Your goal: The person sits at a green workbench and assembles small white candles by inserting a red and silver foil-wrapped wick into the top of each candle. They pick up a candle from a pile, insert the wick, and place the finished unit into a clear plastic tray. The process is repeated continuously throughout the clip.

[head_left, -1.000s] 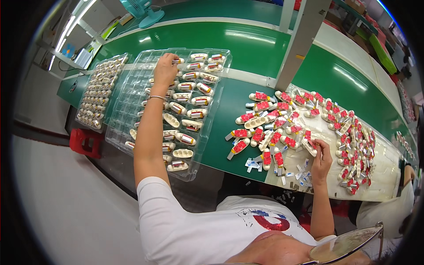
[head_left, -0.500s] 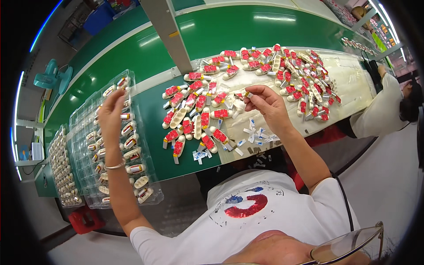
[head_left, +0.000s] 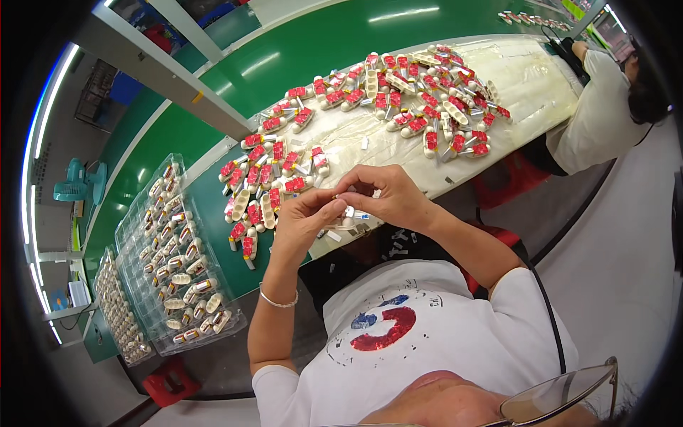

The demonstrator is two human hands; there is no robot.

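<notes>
Pinching narrowly, the fingertips of your left hand (head_left: 306, 215) and right hand (head_left: 388, 196) come together above the near edge of the bench (head_left: 213, 203), closed on a small white piece (head_left: 348, 213). It shows just under your two thumb tips, between the hands; your fingers hide the rest, so you cannot tell its full shape or which hand bears it more. Loose white cases with red tape (head_left: 294, 185) lie just beyond and to the left of your fingers, some close to the bench's near edge. Another heap of cases (head_left: 430, 99) sits farther right on a cream sheet (head_left: 530, 78). Toward the bench's left end, well apart from your hands, a clear tray (head_left: 135, 231) holds more cases, mostly along its right side.
</notes>
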